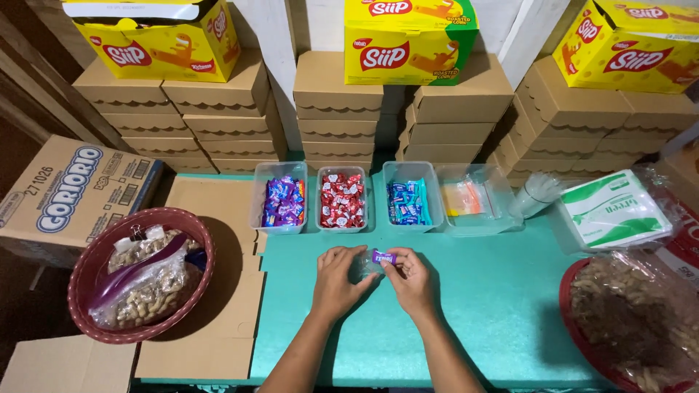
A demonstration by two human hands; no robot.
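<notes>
Now | purple candy (pixel 383 256) lies crosswise | left hand (pixel 337 280), right hand (pixel 410 278) pinch it

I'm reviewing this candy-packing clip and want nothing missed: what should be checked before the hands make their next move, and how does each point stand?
1. Purple candy pinched by both hands: ok, left hand and right hand meet at it.
2. Small clear bag at the left fingers, open or not: cannot tell, too faint.
3. Tub of purple candies stocked: ok.
4. Tub of red candies and tub of blue candies stocked: ok.
5. Fourth tub stocked: not ok, only a few pale orange wrappers.
6. Teal table free in front of the hands: ok.
</notes>
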